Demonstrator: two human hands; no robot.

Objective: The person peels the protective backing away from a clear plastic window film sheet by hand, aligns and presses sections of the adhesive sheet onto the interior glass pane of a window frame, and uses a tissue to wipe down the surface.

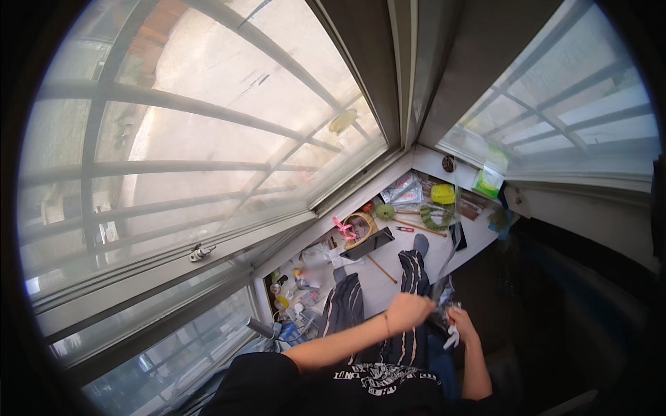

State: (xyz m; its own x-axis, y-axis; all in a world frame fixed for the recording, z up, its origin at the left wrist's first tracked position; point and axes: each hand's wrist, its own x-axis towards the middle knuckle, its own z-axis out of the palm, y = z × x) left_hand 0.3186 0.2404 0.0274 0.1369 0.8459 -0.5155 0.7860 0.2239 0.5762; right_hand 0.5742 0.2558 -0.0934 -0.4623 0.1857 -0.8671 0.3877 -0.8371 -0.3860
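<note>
My left hand (409,312) reaches across above my lap, its fingers closed in a pinch. Just beyond its fingertips is a dark, shiny, crumpled piece (444,298) that looks like thin plastic. My right hand (463,327) is closed at the lower end of this bundle. Out of its fingers sticks a small white strip (452,338), soft or curled in shape. The two hands are close together but apart. What lies inside the left fingers is too small and blurred to name.
My legs in dark striped trousers (415,277) rest on a white ledge (374,295). On it lie a black flat slab (368,244), a basket (359,229) with a pink ribbon, a green ring (437,218), wooden sticks and a yellow pack (442,194). Windows surround it.
</note>
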